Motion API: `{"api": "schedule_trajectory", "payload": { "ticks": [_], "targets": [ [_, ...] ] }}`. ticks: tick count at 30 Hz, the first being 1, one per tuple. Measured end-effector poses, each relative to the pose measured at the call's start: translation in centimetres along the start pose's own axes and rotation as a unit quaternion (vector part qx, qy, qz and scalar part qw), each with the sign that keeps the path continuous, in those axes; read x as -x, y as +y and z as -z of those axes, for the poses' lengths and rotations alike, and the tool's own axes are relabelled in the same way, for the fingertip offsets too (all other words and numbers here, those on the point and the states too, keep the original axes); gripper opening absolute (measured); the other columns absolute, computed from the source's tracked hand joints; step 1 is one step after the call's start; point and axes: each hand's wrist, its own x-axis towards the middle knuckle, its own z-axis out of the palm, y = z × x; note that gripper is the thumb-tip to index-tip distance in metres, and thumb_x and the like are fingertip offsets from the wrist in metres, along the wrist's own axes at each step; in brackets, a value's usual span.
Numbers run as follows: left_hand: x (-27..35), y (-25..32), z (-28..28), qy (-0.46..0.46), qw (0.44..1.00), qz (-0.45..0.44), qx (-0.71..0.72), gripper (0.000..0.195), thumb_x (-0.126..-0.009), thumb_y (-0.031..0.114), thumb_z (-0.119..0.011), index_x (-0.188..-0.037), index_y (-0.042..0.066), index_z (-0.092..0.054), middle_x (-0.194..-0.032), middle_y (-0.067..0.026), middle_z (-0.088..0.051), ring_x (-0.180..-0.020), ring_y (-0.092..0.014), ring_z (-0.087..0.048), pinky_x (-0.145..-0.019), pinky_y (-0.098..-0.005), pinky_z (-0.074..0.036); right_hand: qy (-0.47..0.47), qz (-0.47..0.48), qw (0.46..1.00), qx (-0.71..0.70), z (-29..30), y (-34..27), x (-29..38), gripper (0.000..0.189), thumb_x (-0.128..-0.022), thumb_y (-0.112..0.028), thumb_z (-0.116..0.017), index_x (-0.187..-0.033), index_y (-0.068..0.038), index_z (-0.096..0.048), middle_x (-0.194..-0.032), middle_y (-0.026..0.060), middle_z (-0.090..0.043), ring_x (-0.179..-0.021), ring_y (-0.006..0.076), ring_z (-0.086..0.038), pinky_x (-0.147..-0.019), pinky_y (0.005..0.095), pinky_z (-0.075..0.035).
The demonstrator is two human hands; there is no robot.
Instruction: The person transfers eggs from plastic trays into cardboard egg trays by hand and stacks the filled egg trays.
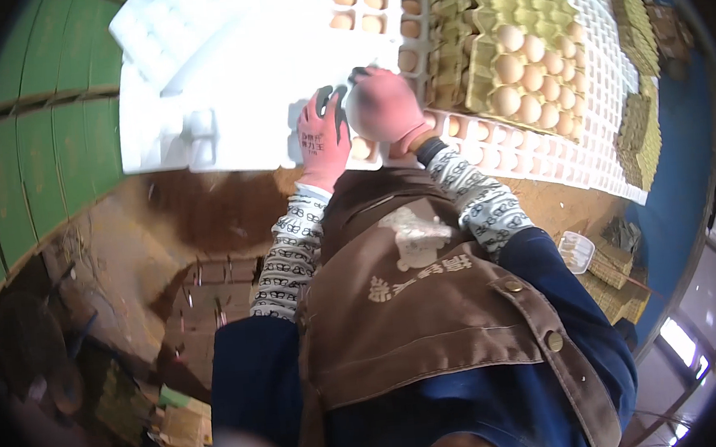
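My left hand (325,139), in a pink glove with dark fingertips, rests at the near edge of a brightly lit white foam egg tray (231,132), fingers apart. Just right of it is my right hand (389,104), gloved alike, over the same tray; a round blur covers part of it, so what lies under its fingers is hidden. A brown egg (361,149) sits in a compartment between and below the hands. More eggs (374,23) fill compartments beyond them. At the right, a stack of pulp egg trays (478,63) carries several rows of brown eggs (529,109) on top.
White grid trays (596,47) spread to the right, with further pulp trays (631,126) piled on them. Another white foam piece (154,38) lies at the upper left. Green panels (49,140) stand at the left. A cardboard box (214,323) and a white plastic tub (576,251) are lower down.
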Motion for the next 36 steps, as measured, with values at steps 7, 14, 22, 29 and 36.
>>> {"api": "schedule_trajectory", "payload": {
  "ticks": [7, 14, 22, 29, 36],
  "targets": [
    [-1.8, -1.9, -1.3, -0.006, 0.998, -0.019, -0.055, 0.051, -0.078, 0.019, -0.066, -0.126, 0.010, -0.052, -0.129, -0.0113, -0.047, -0.117, -0.031, -0.043, -0.098, -0.0472, -0.033, 0.114, -0.019, 0.989, -0.090, 18.9, -3.3, -0.8, 0.048, -0.076, 0.000, -0.065, -0.123, -0.010, -0.057, -0.121, 0.0118, -0.060, -0.108, 0.0265, -0.061, -0.090, 0.0339, -0.050],
    [-16.6, 15.8, 0.5, -0.017, 0.931, -0.361, 0.055, 0.064, -0.074, 0.029, -0.074, -0.132, 0.014, -0.050, -0.128, -0.0147, -0.051, -0.122, -0.034, -0.044, -0.106, -0.0457, -0.031, -0.126, -0.048, 0.989, 0.056, 26.6, 10.8, -1.6, 0.057, -0.087, -0.012, -0.060, -0.140, -0.020, -0.043, -0.120, 0.0092, -0.060, -0.093, 0.0209, -0.061, -0.084, 0.0337, -0.050],
    [-20.5, 15.0, 2.5, -0.197, 0.864, -0.183, 0.426, 0.041, -0.085, 0.024, -0.067, -0.120, 0.006, -0.057, -0.107, -0.0071, -0.064, -0.093, -0.015, -0.062, -0.083, -0.0270, -0.049, -0.059, -0.243, 0.809, -0.532, 30.8, 11.9, 1.9, 0.032, -0.092, -0.022, -0.053, -0.119, -0.005, -0.061, -0.107, 0.0069, -0.064, -0.094, 0.0156, -0.061, -0.084, 0.0276, -0.048],
    [-16.1, 18.9, 2.5, -0.225, 0.903, -0.347, -0.113, 0.045, -0.078, 0.014, -0.071, -0.119, 0.001, -0.057, -0.109, -0.0079, -0.062, -0.084, -0.013, -0.063, -0.071, -0.0245, -0.051, -0.185, -0.128, 0.944, -0.242, 30.2, 10.3, 0.4, 0.055, -0.082, -0.016, -0.064, -0.134, -0.010, -0.049, -0.109, 0.0081, -0.064, -0.094, 0.0128, -0.059, -0.085, 0.0260, -0.047],
    [-12.0, 20.4, 5.9, -0.170, 0.952, -0.253, 0.028, 0.061, -0.067, 0.020, -0.082, -0.122, 0.010, -0.058, -0.123, -0.0089, -0.057, -0.108, -0.023, -0.059, -0.083, -0.0327, -0.054, -0.136, -0.023, 0.985, -0.107, 32.3, 16.0, 0.3, 0.053, -0.077, -0.013, -0.070, -0.128, -0.015, -0.056, -0.136, 0.0081, -0.048, -0.113, 0.0203, -0.053, -0.093, 0.0321, -0.045]
  ]
}}
